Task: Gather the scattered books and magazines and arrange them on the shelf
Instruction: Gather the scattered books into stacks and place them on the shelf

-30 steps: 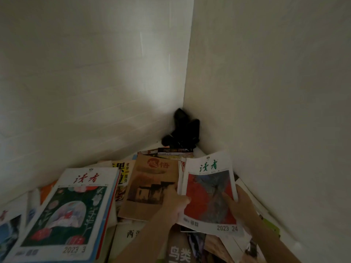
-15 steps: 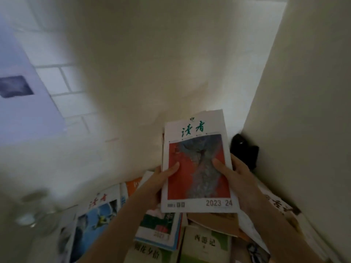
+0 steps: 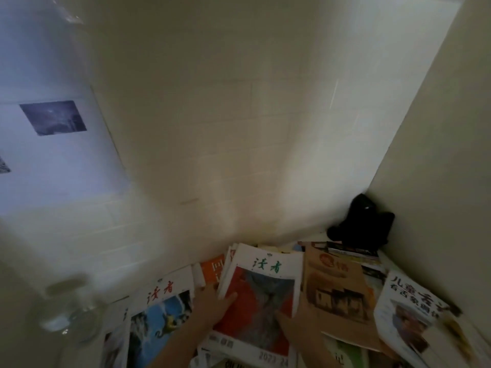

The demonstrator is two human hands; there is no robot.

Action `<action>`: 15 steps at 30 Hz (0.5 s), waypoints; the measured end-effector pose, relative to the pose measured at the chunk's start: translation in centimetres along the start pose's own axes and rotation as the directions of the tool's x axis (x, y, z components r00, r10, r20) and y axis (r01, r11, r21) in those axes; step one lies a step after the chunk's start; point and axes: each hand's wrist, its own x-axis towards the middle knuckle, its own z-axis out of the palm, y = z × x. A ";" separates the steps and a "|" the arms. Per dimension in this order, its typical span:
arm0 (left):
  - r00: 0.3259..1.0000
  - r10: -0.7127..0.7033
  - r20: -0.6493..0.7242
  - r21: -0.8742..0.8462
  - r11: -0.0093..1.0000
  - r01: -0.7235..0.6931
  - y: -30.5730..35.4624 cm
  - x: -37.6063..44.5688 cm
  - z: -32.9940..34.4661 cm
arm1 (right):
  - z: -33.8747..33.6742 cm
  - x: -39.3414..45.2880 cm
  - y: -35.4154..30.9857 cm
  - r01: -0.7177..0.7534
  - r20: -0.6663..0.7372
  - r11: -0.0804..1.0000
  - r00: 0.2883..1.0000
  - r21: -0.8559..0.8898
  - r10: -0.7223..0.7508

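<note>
Hands frame the red-and-grey-covered magazine (image 3: 261, 296) atop the pile at 6 o'clock: left hand (image 3: 212, 305) grips its left edge, right hand (image 3: 297, 325) its right edge, thumbs on the cover.

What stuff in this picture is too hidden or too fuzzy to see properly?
All from the head view:
- Red-covered magazine: its bottom edge is cut off by the frame; the left hand and right hand cover parts of it.
- Clear glass object, lower left: too blurred to identify.
- Black lump in the corner: too dark to tell what it is.
- Brown-covered magazine: cover picture blurred.
- Shelf: not in view.
</note>
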 end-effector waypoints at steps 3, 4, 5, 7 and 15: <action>0.992 0.005 0.129 -0.250 0.968 0.028 0.6 -0.3 -0.2 | -0.5 0.6 0.4 -0.234 0.088 0.971 0.967 -0.049 0.238; 0.990 -0.014 0.141 -0.332 0.941 0.060 1.0 -0.5 -0.4 | -0.6 0.4 0.5 -0.257 0.088 0.966 0.963 -0.008 0.256; 0.987 -0.056 0.152 -0.381 0.918 0.111 1.2 -0.2 -0.6 | -0.7 0.5 0.7 -0.265 0.076 0.964 0.962 0.010 0.263; 0.964 -0.136 0.228 -0.413 0.883 0.222 2.1 0.1 -1.2 | -1.2 0.3 0.1 -0.325 0.100 0.942 0.943 0.090 0.316; 0.987 0.077 0.139 -0.433 0.901 -0.010 3.5 -4.3 -1.1 | -3.1 -0.8 0.5 -0.154 0.145 0.970 0.981 0.189 0.128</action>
